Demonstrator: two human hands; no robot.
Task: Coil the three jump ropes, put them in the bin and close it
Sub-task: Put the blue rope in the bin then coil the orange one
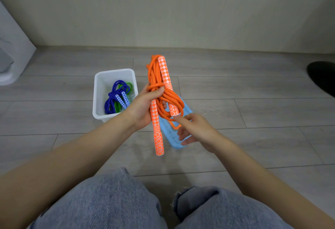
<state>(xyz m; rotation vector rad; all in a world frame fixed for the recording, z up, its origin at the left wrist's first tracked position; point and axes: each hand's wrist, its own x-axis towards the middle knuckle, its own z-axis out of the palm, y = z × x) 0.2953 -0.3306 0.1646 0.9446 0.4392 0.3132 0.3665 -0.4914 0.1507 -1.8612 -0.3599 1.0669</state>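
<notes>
My left hand (145, 109) grips the coiled orange rope (159, 91) at frame centre. My right hand (192, 129) is spread, forefinger touching one handle. Blue rope (116, 94) and green rope (129, 85) lie in the white bin (98, 91); the blue lid (172, 134) lies on the floor.

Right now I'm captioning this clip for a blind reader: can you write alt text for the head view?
A person's left hand grips a coiled orange jump rope above a grey floor, while the open right hand points a finger at its lower loops. To the left, a white bin holds blue and green ropes; a light blue lid lies beneath the hands.
</notes>
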